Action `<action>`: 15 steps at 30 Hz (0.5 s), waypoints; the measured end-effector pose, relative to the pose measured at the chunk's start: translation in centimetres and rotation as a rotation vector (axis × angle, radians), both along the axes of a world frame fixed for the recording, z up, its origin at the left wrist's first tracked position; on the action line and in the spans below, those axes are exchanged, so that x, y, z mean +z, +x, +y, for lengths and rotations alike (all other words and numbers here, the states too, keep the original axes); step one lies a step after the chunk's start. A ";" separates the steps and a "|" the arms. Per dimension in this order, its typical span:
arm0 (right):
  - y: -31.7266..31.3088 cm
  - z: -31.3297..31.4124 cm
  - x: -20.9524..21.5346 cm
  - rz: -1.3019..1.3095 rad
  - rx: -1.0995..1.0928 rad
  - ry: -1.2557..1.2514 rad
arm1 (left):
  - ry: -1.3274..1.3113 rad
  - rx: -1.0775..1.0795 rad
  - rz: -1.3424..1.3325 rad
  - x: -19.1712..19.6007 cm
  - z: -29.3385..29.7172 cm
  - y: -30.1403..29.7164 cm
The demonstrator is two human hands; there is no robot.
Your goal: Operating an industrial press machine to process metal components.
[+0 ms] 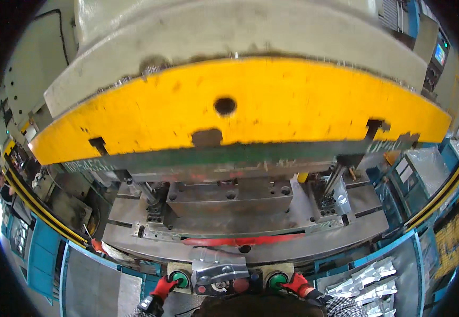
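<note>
My left hand (164, 288), in a red glove, reaches its outstretched fingers onto a round green push button (178, 279) at the left of a control panel. On the panel's other side my right hand (297, 286), also red-gloved, has its fingers spread against a second green push button (277, 281). Neither hand grips anything. Between them a bent, shiny sheet-metal part (220, 270) lies across the panel, next to a red mushroom button (240, 285). Ahead stands a large press, its yellow ram (293, 100) above a steel die block (229, 199).
Guide posts (334, 179) stand on the press bed (367, 224) at both sides of the die. Several formed metal parts (375, 288) lie on the right-hand table. A grey-topped table (100, 285) stands at left. Yellow-black rails (438, 195) flank the press.
</note>
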State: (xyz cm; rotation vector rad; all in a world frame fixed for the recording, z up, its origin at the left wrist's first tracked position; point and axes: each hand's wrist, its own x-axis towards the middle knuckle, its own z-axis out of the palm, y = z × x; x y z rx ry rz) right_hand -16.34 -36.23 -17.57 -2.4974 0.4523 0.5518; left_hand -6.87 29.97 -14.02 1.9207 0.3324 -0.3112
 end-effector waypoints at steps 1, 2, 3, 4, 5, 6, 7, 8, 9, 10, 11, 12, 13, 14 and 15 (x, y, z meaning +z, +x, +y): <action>-0.1 0.0 -0.1 -0.019 0.016 0.035 | 0.146 -0.192 0.058 1.6 1.1 1.9; 0.2 0.2 -0.2 -0.044 0.047 0.077 | 0.270 -0.370 0.063 4.0 2.3 3.6; 1.0 0.4 0.4 -0.015 0.093 0.186 | 0.336 -0.514 0.028 6.4 2.9 5.3; 1.2 0.6 0.6 0.023 0.090 0.199 | 0.315 -0.614 -0.047 9.1 2.5 7.6; 0.9 0.1 0.4 0.069 0.064 0.199 | 0.315 -0.735 -0.082 13.0 -0.2 10.7; 0.5 -0.3 0.2 0.113 0.037 0.202 | 0.252 -0.803 -0.143 19.1 -4.9 13.7; -0.1 -0.4 0.9 0.060 0.002 0.161 | 0.207 -0.867 -0.215 25.8 -9.7 16.2; -0.4 -0.7 1.6 0.036 -0.026 0.138 | 0.155 -0.926 -0.290 31.8 -14.8 18.4; -0.6 -0.8 2.2 0.005 -0.043 0.117 | 0.115 -0.967 -0.362 37.4 -19.3 19.7; -0.7 -1.0 2.5 -0.008 -0.052 0.197 | 0.091 -1.003 -0.417 41.5 -23.4 21.0; -1.3 -1.6 2.3 -0.012 -0.068 0.233 | 0.077 -1.040 -0.464 44.5 -27.6 23.1; -2.0 -2.3 1.4 -0.018 -0.084 0.271 | 0.100 -1.067 -0.437 45.9 -31.2 25.3; -2.5 -2.9 -0.4 -0.103 -0.069 0.438 | 0.147 -1.106 -0.627 46.2 -33.7 27.8; -3.5 -3.1 -0.7 -0.130 -0.117 0.529 | 0.288 -1.141 -0.708 44.8 -35.5 30.9; -4.4 -3.3 -0.7 -0.158 -0.157 0.625 | 0.435 -1.165 -0.791 43.8 -37.0 33.9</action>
